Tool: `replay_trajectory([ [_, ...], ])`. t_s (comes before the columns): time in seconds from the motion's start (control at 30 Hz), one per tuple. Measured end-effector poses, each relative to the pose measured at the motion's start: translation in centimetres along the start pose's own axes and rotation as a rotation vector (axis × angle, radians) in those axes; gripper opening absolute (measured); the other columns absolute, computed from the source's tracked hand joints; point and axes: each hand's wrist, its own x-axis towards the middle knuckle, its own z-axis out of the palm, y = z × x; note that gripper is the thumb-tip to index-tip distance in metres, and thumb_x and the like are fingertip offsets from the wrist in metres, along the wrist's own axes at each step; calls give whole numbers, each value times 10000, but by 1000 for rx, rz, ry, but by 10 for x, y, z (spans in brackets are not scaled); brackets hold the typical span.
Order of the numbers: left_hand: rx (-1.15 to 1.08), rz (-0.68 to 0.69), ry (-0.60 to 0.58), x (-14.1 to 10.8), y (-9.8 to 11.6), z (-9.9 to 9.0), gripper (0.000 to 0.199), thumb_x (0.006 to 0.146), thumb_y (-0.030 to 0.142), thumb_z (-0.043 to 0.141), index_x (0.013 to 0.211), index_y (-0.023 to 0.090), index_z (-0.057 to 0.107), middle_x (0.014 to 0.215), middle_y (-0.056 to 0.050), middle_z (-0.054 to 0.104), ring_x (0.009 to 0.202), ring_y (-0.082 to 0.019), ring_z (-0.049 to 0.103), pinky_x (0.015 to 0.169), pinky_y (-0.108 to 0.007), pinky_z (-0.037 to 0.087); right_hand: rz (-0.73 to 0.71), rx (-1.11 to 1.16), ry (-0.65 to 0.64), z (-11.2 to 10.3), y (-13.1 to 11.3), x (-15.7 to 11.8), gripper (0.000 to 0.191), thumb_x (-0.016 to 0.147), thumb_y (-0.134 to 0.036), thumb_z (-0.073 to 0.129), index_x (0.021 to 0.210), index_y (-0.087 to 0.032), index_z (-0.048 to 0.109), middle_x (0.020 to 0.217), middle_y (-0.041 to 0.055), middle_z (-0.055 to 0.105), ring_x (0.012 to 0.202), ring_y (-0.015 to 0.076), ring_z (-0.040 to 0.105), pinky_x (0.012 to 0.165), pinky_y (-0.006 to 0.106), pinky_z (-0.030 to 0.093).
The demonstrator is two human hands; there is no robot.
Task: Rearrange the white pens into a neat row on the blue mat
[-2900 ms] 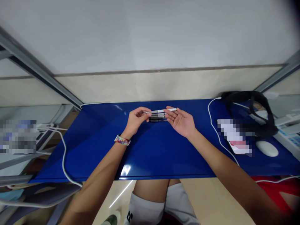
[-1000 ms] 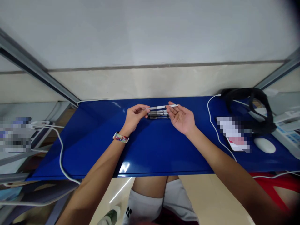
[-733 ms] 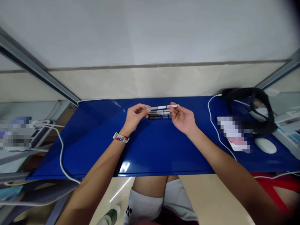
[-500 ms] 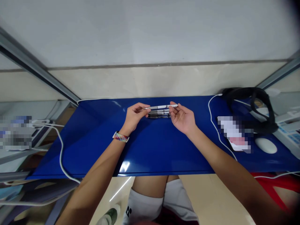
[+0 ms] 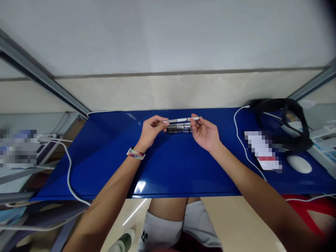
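A white and grey pen is held level between my two hands, above the far part of the blue table. My left hand pinches its left end between thumb and fingers. The fingertips of my right hand are closed on its right end. Just below it in view, other pens lie side by side on the table: a grey and white pen and a black pen. Their ends are partly hidden by my fingers.
On the right are a black headband-like device, a white mouse, a blurred phone-like object and a white cable. Another white cable crosses the table's left side. A wall stands behind.
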Motion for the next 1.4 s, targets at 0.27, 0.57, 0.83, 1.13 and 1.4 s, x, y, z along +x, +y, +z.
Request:
replay_trajectory([
  [0.27,3,-11,-13,1,-1,2,268,805,395,963,923,198,826,743,-8,750,627,-128,661,701,-296,568,-7,13,18,8,-4,-4,275,1016,-289,647,1231,-164,765,1075,95,874,897,168,841,840,235,712],
  [0.57,47,31,32,13,-16,-3,232,808,350,957,1007,246,898,790,-13,769,672,-137,662,720,-305,572,-369,-473,-8,3,-5,6,221,873,-318,874,1074,-228,855,792,9,777,570,122,621,496,237,541],
  [0.83,48,64,62,19,-24,-7,250,856,365,928,1092,285,914,918,-26,776,721,-118,677,729,-286,568,-869,-1172,47,-19,-5,19,133,991,-349,778,1047,-279,877,1048,61,778,839,211,739,806,412,682],
  [1.13,191,56,119,23,-32,-5,244,863,380,896,1068,248,911,1094,-78,879,994,-253,812,1001,-442,653,-849,-1332,-33,-30,-3,28,244,1014,-227,648,1150,-257,849,1172,97,801,1052,270,794,975,485,683],
  [1.4,368,69,89,21,-36,-5,185,919,330,842,1076,263,913,1110,-67,882,1065,-306,830,1043,-498,644,-723,-1565,-95,-33,-4,26,405,1049,-267,596,1421,-249,754,1405,125,761,1348,336,706,1205,572,546],
])
